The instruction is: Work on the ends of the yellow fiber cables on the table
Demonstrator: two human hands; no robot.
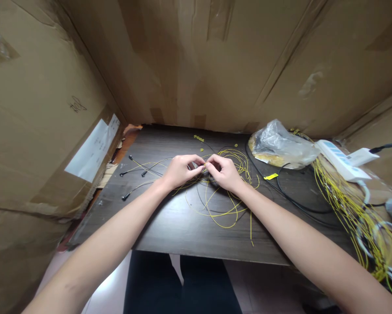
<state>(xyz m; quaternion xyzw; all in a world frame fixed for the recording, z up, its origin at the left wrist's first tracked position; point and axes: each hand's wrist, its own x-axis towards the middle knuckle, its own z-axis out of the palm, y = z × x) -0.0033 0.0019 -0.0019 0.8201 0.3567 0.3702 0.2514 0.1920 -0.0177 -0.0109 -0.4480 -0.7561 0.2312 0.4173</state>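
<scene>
My left hand [183, 168] and my right hand [223, 172] meet over the middle of the table, thumb and forefinger of each pinched together. A thin yellow wire [204, 165] shows between the fingertips; finer detail there is too small to tell. Loose loops of yellow wires [224, 227] spread under and around my right hand. To the left, several thin cables end in black connectors [126, 197], and they run towards my left hand. Small yellow bits [198, 138], like cable markers, lie beyond the hands.
The dark wooden table [170, 226] is walled by cardboard [183, 65]. On the right are a clear plastic bag [281, 144], a white power strip [342, 160], a yellow tag [271, 176], black cables [290, 199] and a thick bundle of yellow wires [346, 209] hanging over the edge.
</scene>
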